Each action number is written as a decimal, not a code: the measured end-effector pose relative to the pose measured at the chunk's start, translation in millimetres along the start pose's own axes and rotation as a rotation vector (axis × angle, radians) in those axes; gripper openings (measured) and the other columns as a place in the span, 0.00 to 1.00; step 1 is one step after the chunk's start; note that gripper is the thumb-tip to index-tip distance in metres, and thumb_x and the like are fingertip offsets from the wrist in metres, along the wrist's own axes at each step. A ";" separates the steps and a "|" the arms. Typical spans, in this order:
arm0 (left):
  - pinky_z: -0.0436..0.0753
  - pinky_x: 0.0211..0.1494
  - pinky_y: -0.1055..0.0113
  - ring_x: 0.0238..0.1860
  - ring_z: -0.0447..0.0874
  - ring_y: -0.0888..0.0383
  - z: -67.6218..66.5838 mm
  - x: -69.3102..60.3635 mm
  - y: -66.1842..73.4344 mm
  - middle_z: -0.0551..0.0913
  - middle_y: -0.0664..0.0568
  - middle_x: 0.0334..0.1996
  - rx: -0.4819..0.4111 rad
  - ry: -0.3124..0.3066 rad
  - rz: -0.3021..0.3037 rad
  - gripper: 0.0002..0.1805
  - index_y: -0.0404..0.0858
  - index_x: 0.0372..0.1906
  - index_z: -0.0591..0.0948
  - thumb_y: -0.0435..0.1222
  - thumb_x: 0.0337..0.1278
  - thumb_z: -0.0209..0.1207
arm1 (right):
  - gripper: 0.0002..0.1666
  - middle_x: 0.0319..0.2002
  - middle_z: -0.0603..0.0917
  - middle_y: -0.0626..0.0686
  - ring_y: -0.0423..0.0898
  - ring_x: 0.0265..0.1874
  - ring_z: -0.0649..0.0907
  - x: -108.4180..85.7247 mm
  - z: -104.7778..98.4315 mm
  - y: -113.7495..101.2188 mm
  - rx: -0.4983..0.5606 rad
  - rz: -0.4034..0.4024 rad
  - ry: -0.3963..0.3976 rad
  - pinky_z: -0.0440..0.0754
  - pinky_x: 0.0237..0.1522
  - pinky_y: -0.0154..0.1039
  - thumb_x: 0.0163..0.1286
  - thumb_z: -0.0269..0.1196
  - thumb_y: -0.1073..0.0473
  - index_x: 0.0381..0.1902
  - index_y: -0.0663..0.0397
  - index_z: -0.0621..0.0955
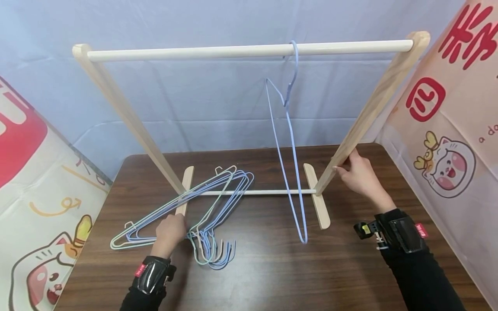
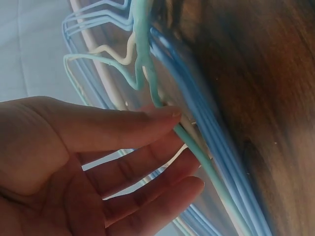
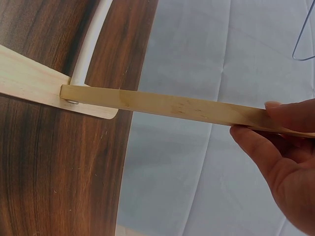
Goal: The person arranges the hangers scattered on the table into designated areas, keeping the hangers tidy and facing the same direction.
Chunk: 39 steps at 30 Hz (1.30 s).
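My left hand [image 1: 171, 231] is at the bundle of wire hangers [image 1: 212, 226] lying on the table's left side. In the left wrist view, thumb and forefinger pinch a mint-green hanger [image 2: 197, 151]; light blue hangers [image 2: 211, 118] and a cream one lie beside it. My right hand [image 1: 359, 175] holds the lower part of the right wooden post [image 1: 373, 103] of a clothes rack. In the right wrist view, thumb and fingers lie on opposite sides of that post [image 3: 172, 107]. A single blue hanger [image 1: 294, 151] hangs by its hook from the white top rod [image 1: 175, 53].
The rack's left post [image 1: 132, 116] rises behind the hangers. A thin white rod [image 1: 268, 192] joins the two wooden feet on the dark wood table [image 1: 272, 276]. A pale blue cloth [image 1: 194, 99] hangs behind, with printed banners [image 1: 447, 142] at both sides.
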State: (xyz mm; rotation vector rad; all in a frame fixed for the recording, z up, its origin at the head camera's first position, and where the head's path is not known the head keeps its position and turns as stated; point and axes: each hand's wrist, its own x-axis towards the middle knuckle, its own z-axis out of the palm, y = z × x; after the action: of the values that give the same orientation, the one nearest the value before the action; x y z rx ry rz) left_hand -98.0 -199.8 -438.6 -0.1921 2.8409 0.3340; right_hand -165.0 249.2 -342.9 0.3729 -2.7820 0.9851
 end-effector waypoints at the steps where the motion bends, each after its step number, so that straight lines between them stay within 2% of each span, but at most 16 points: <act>1: 0.72 0.20 0.59 0.20 0.72 0.51 0.6 -0.1 -0.3 0.74 0.43 0.19 0.004 -0.001 0.002 0.05 0.30 0.27 0.78 0.29 0.47 0.54 | 0.24 0.38 0.75 0.71 0.68 0.39 0.77 0.0 0.2 0.0 0.001 -0.002 0.000 0.74 0.33 0.53 0.62 0.57 0.69 0.53 0.71 0.62; 5: 0.72 0.20 0.59 0.20 0.72 0.51 2.2 -0.9 -1.2 0.74 0.42 0.20 0.006 -0.001 0.009 0.06 0.28 0.31 0.78 0.28 0.46 0.54 | 0.24 0.38 0.75 0.71 0.68 0.38 0.78 -0.4 0.4 0.0 0.002 -0.007 -0.003 0.74 0.33 0.53 0.62 0.57 0.69 0.53 0.71 0.61; 17: 0.72 0.21 0.59 0.21 0.72 0.50 -0.4 -2.1 2.0 0.75 0.41 0.21 0.023 -0.009 0.020 0.07 0.28 0.32 0.78 0.26 0.46 0.53 | 0.24 0.37 0.74 0.71 0.68 0.39 0.77 -0.6 -0.6 -0.4 0.003 -0.012 -0.004 0.75 0.34 0.56 0.62 0.57 0.70 0.52 0.72 0.61; 27: 0.73 0.21 0.57 0.21 0.74 0.48 -1.9 -3.6 4.9 0.76 0.41 0.21 0.045 0.014 0.032 0.06 0.28 0.30 0.78 0.27 0.47 0.53 | 0.22 0.36 0.74 0.71 0.68 0.40 0.78 -0.3 -1.4 -1.0 0.001 -0.004 0.004 0.75 0.35 0.56 0.62 0.57 0.70 0.50 0.72 0.62; 33: 0.72 0.20 0.59 0.19 0.72 0.49 -4.0 -4.5 8.1 0.75 0.41 0.19 0.040 0.045 0.070 0.06 0.26 0.30 0.78 0.26 0.47 0.53 | 0.22 0.36 0.74 0.71 0.69 0.40 0.77 -0.9 -1.1 -1.1 0.007 -0.004 -0.001 0.75 0.35 0.56 0.62 0.57 0.70 0.50 0.72 0.62; 39: 0.72 0.19 0.59 0.18 0.72 0.50 -6.2 -5.7 10.4 0.75 0.41 0.19 0.040 0.045 0.092 0.04 0.28 0.26 0.78 0.24 0.46 0.52 | 0.22 0.37 0.74 0.71 0.69 0.40 0.77 -0.5 -0.2 -0.8 0.009 -0.003 -0.002 0.75 0.34 0.55 0.62 0.57 0.70 0.51 0.73 0.62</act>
State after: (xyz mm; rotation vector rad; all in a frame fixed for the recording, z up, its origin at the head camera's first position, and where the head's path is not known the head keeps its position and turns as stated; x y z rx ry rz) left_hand -95.8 -190.7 -429.0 -0.0617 2.9042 0.2947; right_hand -164.3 248.8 -342.5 0.3801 -2.7788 0.9978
